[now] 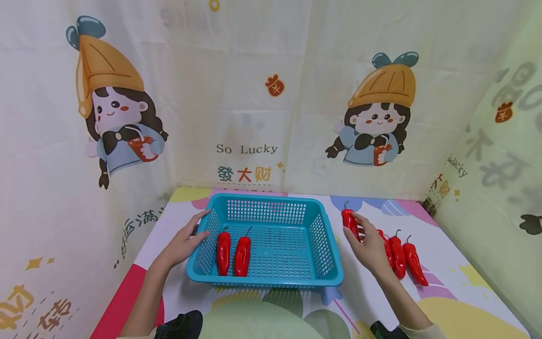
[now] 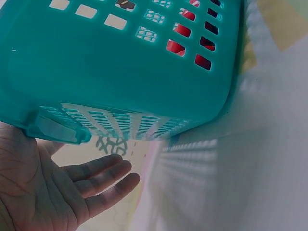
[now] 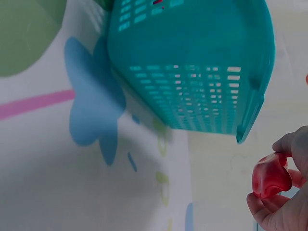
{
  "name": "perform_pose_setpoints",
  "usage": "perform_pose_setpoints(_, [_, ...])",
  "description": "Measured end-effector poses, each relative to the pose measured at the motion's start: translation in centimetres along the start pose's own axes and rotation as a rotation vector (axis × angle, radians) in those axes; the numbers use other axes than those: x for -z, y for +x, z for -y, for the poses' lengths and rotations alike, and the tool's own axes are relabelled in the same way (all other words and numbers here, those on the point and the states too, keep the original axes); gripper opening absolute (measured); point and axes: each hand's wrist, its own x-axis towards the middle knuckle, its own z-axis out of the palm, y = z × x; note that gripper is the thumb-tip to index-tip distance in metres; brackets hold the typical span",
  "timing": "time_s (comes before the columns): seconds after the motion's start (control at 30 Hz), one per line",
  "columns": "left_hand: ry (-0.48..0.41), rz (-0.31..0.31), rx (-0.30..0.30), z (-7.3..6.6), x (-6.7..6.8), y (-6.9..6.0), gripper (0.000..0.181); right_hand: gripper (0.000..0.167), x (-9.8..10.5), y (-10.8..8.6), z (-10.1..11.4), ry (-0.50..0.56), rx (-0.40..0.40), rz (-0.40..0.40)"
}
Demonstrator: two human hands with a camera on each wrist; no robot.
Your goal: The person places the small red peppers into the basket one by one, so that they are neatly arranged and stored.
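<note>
A blue-green plastic basket [image 1: 271, 281] has a red chili pepper [image 1: 223, 253] in its left part, with another red chili pepper [image 1: 243, 256] beside it. My left hand [image 1: 186, 242] holds the basket's left rim, thumb over the edge; in the left wrist view three fingers [image 2: 103, 180] stretch out loosely beyond the wall. To the right of the basket, my right hand [image 1: 368, 245] grips a red chili pepper [image 1: 348, 220], raised with its stem up. The right wrist view shows this pepper's rounded bottom [image 3: 271, 177] between thumb and fingers.
Several more red chili peppers [image 1: 398, 258] lie on the table right of the right hand, partly hidden by it. A patterned cloth [image 1: 313, 160] hangs behind the table, with another cloth side [image 1: 487, 188] at the right. The table cover [image 1: 355, 301] has printed shapes.
</note>
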Motion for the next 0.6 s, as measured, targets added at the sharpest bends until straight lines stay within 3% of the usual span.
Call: perform_pose_setpoints(0.6, [0.006, 0.001, 0.004, 0.2, 0.0, 0.1, 0.07, 0.078, -0.1, -0.5, 2.7, 0.086, 0.033, 0.002])
